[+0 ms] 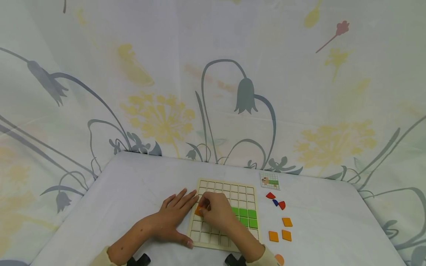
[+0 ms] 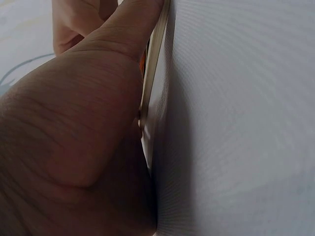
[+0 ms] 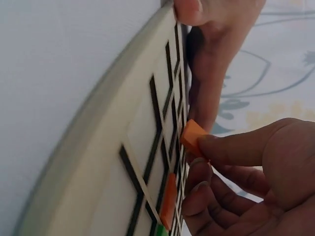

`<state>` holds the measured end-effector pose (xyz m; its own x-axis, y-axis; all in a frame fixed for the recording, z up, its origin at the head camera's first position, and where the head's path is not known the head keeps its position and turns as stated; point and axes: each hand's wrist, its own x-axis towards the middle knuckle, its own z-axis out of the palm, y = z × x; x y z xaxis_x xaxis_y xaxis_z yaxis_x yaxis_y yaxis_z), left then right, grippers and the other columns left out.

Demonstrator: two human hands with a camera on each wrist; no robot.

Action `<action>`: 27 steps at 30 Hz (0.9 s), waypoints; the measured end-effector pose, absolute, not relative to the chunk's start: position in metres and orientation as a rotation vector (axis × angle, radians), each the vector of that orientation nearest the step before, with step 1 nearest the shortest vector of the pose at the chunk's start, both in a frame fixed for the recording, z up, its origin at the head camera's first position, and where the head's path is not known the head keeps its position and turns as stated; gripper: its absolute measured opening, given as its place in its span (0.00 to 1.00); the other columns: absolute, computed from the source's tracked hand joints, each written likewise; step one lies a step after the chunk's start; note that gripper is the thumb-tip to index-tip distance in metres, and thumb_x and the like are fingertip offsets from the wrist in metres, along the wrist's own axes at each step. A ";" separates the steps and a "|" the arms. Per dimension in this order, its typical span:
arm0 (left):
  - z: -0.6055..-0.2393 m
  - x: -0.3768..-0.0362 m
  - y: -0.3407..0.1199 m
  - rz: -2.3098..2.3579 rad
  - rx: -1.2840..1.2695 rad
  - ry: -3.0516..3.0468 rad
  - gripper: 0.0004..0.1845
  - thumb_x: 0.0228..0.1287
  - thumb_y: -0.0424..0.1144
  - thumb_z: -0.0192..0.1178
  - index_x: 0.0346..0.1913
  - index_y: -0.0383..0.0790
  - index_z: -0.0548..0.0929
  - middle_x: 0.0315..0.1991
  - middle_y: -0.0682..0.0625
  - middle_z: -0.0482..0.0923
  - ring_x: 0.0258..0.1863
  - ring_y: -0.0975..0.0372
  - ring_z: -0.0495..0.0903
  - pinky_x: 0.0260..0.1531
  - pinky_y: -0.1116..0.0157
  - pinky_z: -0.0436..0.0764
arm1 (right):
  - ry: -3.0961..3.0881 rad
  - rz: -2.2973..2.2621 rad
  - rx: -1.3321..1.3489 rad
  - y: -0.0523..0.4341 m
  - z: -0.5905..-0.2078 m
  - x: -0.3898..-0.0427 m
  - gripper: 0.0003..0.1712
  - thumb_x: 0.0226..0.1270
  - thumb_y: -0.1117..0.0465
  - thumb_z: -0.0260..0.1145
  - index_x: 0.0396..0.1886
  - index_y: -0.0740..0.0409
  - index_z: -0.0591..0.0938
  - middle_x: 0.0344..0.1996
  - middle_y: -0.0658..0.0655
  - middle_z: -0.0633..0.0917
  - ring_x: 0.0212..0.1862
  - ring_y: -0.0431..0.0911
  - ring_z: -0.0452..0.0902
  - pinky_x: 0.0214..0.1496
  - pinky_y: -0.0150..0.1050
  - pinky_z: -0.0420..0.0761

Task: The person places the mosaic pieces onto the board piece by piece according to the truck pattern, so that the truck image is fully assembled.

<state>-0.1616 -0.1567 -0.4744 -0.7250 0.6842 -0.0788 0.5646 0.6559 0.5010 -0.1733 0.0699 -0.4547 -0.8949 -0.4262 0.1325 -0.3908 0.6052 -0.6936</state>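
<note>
Right hand point(image 1: 217, 212) is pinching an orange square tile point(image 3: 192, 137) between thumb and fingertips, holding it just over the left side of the wooden grid board point(image 1: 244, 188); the other fingers are curling under. From the head view the tile is showing only as an orange sliver at the fingertips, about mid-height of the board's left columns. Left hand point(image 1: 174, 216) is lying flat on the white table point(image 1: 332, 229), fingers straight and slightly apart, thumb and fingertips pressing against the board's left edge. Board contents: most cells are sitting bare; a block of green tiles point(image 1: 247, 218) is filling cells at lower right, and one orange tile point(image 3: 169, 201) is already sitting in a cell near the pinched one. Loose on the table right of the board: three orange squares point(image 1: 282, 231), two red pieces and a blue piece point(image 1: 276, 201), and a small pattern card point(image 1: 269, 181) by the board's top right corner.
</note>
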 end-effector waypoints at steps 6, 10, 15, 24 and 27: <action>-0.475 -0.162 -0.157 0.644 0.980 2.615 0.70 0.54 0.77 0.69 0.88 0.44 0.46 0.89 0.49 0.36 0.86 0.45 0.31 0.79 0.35 0.40 | 2.793 -1.106 -0.693 0.080 -0.449 -0.173 0.09 0.62 0.74 0.72 0.31 0.56 0.85 0.26 0.46 0.83 0.29 0.36 0.73 0.33 0.32 0.77; -0.475 -0.162 -0.157 0.646 0.973 2.612 0.70 0.54 0.77 0.70 0.88 0.44 0.46 0.89 0.49 0.36 0.86 0.45 0.31 0.79 0.35 0.40 | 2.767 -1.067 -0.688 0.085 -0.447 -0.174 0.09 0.62 0.74 0.73 0.30 0.56 0.85 0.25 0.44 0.81 0.28 0.36 0.72 0.32 0.33 0.76; -0.476 -0.163 -0.158 0.638 0.979 2.621 0.70 0.53 0.77 0.69 0.88 0.44 0.46 0.89 0.49 0.37 0.86 0.45 0.31 0.79 0.35 0.41 | 2.733 -1.041 -0.684 0.087 -0.446 -0.174 0.10 0.62 0.71 0.76 0.27 0.55 0.85 0.24 0.44 0.81 0.28 0.36 0.73 0.31 0.34 0.77; -0.477 -0.163 -0.157 0.635 0.968 2.621 0.71 0.52 0.78 0.69 0.88 0.45 0.46 0.89 0.50 0.36 0.86 0.46 0.31 0.79 0.35 0.40 | 2.839 -1.072 -0.745 0.098 -0.445 -0.166 0.07 0.65 0.72 0.74 0.30 0.59 0.92 0.30 0.48 0.85 0.30 0.35 0.73 0.32 0.32 0.77; -0.477 -0.163 -0.157 0.633 0.963 2.618 0.71 0.52 0.79 0.68 0.88 0.46 0.46 0.89 0.50 0.36 0.87 0.46 0.31 0.79 0.36 0.40 | 2.859 -1.061 -0.721 0.113 -0.443 -0.160 0.06 0.67 0.71 0.74 0.32 0.57 0.93 0.31 0.47 0.84 0.30 0.35 0.72 0.32 0.32 0.77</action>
